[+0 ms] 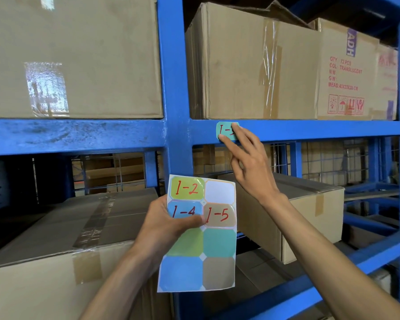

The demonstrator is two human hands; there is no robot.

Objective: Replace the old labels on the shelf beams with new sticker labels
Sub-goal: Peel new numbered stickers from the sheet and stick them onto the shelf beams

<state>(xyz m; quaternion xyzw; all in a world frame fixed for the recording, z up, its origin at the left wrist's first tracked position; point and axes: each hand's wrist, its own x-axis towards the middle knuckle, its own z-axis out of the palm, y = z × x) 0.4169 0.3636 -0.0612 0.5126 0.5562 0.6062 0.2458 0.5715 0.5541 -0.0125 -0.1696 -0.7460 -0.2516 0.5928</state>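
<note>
Overhead, a blue steel rack [171,88] fills the view, its upright post crossing a horizontal shelf beam [310,129]. Cardboard boxes [252,65] sit on the upper level right of the post, another large box [74,54] sits to the left, and more taped boxes [44,239] rest on the level below. Next in size, a sticker sheet [198,245] hangs upright in front of the post's lower part, held by the left hand [169,222], whose thumb pinches it over the blue "1-4" sticker; "1-2" and "1-5" are also written in red, one slot is bare white, and the four lower stickers are blank. The right hand [247,162] reaches up to the beam, fingers extended, with fingertips pressing on a teal label [224,131]. That label lies flat on the beam's face just right of the post, its last character hidden by a finger.
</note>
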